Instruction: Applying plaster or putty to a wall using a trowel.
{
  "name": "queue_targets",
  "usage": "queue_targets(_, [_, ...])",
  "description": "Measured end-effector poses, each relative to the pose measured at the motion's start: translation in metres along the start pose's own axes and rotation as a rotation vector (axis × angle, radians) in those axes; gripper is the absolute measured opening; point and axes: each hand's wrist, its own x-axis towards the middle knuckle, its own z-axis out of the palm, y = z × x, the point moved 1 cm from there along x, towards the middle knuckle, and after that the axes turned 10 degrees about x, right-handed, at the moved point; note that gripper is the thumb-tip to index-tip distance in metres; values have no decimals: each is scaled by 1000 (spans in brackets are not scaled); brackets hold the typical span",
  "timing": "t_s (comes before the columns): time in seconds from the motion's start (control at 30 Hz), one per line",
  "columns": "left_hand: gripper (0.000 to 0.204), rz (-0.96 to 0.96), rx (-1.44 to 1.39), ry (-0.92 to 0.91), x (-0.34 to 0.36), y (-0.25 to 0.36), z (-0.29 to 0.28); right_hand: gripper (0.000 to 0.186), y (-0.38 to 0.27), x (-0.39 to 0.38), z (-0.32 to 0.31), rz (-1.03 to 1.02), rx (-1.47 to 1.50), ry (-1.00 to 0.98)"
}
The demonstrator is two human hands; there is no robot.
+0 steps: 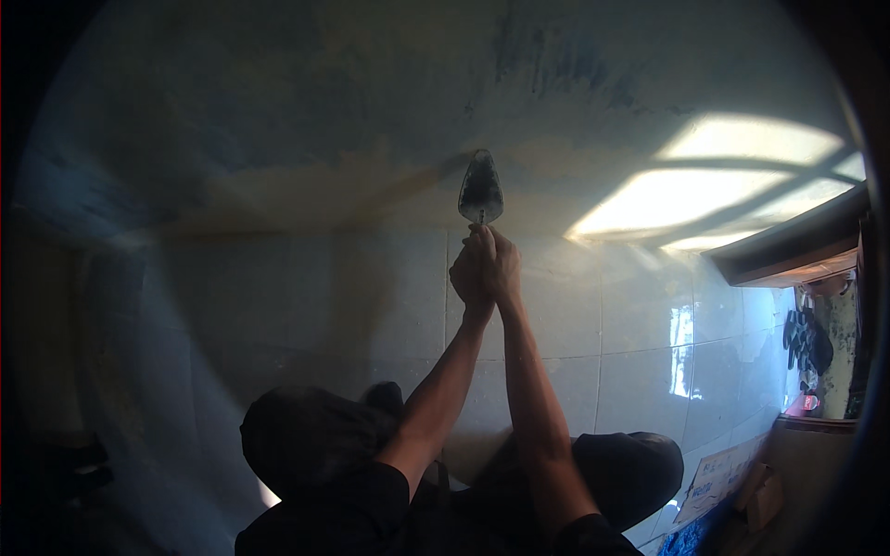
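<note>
A pointed metal trowel (pixel 480 185) is held upright in the view, blade tip toward the stained, mottled wall (pixel 352 102). Its handle is mostly hidden by both of my hands, which are clasped together around it above the tiled floor. My left hand (pixel 469 271) is closed on the lower left of the grip, and my right hand (pixel 501 264) wraps around it from the right, partly overlapping the left. Whether the blade touches the wall is unclear.
Pale floor tiles (pixel 649 371) extend around my dark-trousered legs (pixel 306 435). At the right are a dark wooden edge (pixel 788 255), dark clothing or gloves (pixel 807 343), a printed sheet (pixel 718 477) and a blue item (pixel 681 540). Window-shaped sunlight falls on the wall's right part.
</note>
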Motion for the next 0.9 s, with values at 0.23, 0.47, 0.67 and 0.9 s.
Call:
queue_targets(0.23, [18, -30, -121, 21, 21, 7, 5, 51, -32, 16, 1, -43, 53, -23])
queue_targets(0.47, [22, -109, -81, -118, -11, -9, 23, 52, 8, -6, 3, 62, 12, -41])
queue_targets(0.67, [21, -113, 2, -181, -18, -5, 7, 52, 7, -7, 1, 79, -25, -43])
queue_targets(0.9, [22, -7, 86, -112, -9, -5, -14, 51, 4, -1, 3, 90, -70, -57])
